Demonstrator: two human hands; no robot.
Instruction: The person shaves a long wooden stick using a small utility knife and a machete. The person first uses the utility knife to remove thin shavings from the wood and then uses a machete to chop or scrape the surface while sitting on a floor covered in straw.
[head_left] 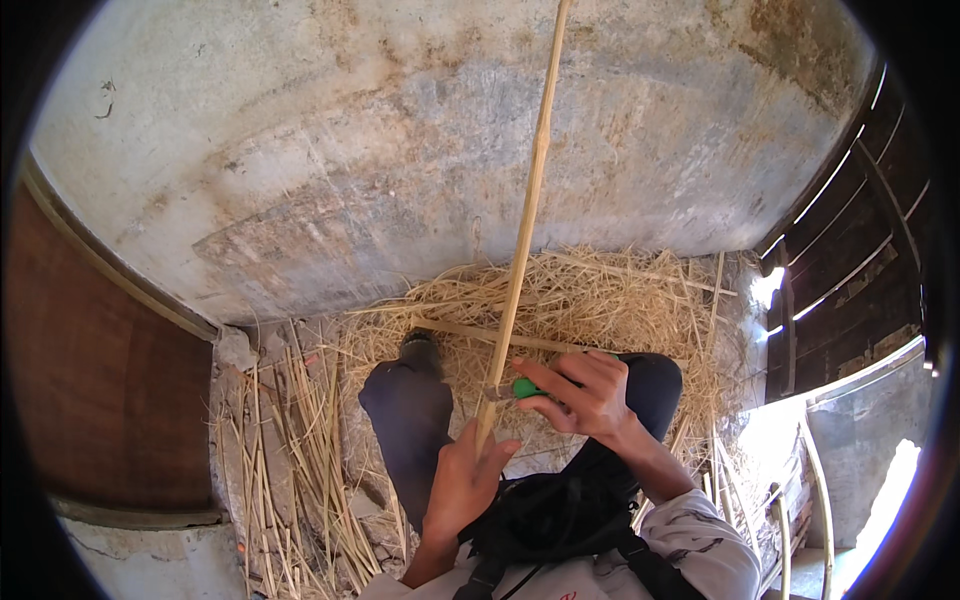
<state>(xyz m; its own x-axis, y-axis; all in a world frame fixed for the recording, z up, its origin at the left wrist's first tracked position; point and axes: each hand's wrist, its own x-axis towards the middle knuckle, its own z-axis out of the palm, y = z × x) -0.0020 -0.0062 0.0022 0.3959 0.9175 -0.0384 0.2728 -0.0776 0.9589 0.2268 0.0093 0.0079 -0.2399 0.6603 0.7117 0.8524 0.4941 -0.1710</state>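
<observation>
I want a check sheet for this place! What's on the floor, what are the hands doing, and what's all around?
Surface: grey concrete floor, stained and worn.
Job's things: long bamboo cane; green-handled knife held against it.
Clutter: pile of straw-like shavings; split bamboo strips lying at left.
Hands: left hand grips the cane's lower end; right hand holds the knife.
Cables: nothing seen.
Surroundings: brown wall at left; dark slatted wooden wall at right; black bag on the person's front.
</observation>
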